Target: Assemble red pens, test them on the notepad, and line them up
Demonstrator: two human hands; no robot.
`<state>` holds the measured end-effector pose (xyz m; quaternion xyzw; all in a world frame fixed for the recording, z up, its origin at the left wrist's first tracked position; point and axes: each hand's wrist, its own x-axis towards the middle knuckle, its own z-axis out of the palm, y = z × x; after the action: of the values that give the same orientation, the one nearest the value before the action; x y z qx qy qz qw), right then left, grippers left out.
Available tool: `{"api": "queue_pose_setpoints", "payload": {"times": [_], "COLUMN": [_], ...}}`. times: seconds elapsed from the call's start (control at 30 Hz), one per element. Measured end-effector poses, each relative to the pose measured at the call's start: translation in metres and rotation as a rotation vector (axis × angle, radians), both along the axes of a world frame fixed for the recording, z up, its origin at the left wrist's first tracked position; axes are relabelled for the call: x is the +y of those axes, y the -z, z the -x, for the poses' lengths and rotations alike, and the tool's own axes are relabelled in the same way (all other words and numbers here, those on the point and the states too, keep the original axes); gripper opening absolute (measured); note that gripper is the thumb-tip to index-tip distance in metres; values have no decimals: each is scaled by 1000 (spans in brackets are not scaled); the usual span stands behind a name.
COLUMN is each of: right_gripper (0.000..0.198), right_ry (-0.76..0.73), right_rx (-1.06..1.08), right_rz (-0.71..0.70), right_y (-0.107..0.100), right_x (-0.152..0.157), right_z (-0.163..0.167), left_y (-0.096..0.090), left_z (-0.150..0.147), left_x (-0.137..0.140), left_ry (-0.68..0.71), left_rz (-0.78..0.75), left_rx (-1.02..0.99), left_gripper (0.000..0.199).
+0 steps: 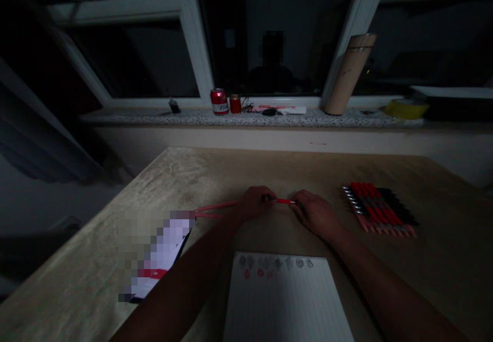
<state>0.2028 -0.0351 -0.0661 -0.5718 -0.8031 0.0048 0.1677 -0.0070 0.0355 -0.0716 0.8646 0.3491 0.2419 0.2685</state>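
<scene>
A slim red pen [284, 201] lies level between my two hands, just above or on the table; which of the two I cannot tell. My left hand [257, 202] has its fingers closed around the pen's left end. At the other end, my right hand [314, 211] pinches the pen with thumb and fingers. Two pinkish-red, pen-like sticks [217, 206] rest on the table to the left, partly covered by my left hand and forearm. Nearer to me is a lined notepad [285, 301] with black and red scribbles along its top.
On the right, several red and black pens [375, 206] lie side by side. A lit phone [165, 254] is beside my left forearm. Along the windowsill [192, 118] stand a red can [219, 101], a small red jar [235, 104], a tall flask [350, 75] and yellow tape [406, 109].
</scene>
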Motion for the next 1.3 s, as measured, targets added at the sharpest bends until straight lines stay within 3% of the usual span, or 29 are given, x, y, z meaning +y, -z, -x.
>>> {"api": "queue_pose_setpoints", "payload": {"times": [0.43, 0.67, 0.93, 1.13, 1.3], "right_gripper": [23, 23, 22, 24, 24], "right_ry": [2, 0, -2, 13, 3], "right_rx": [-36, -29, -25, -47, -27], "right_rz": [-39, -26, -29, -39, -42], "right_y": [1, 1, -1, -1, 0], "right_x": [0, 1, -1, -1, 0], "right_z": [0, 0, 2, 2, 2], "left_y": [-2, -3, -3, -1, -5], "left_z": [-1, -2, -2, -3, -3], "left_x": [1, -1, -1, -1, -3], "left_ry": [26, -29, 21, -38, 14], "left_rz": [-62, -72, -122, -149, -161], "left_rx": [53, 79, 107, 110, 166], "left_gripper": [23, 23, 23, 22, 27]}}
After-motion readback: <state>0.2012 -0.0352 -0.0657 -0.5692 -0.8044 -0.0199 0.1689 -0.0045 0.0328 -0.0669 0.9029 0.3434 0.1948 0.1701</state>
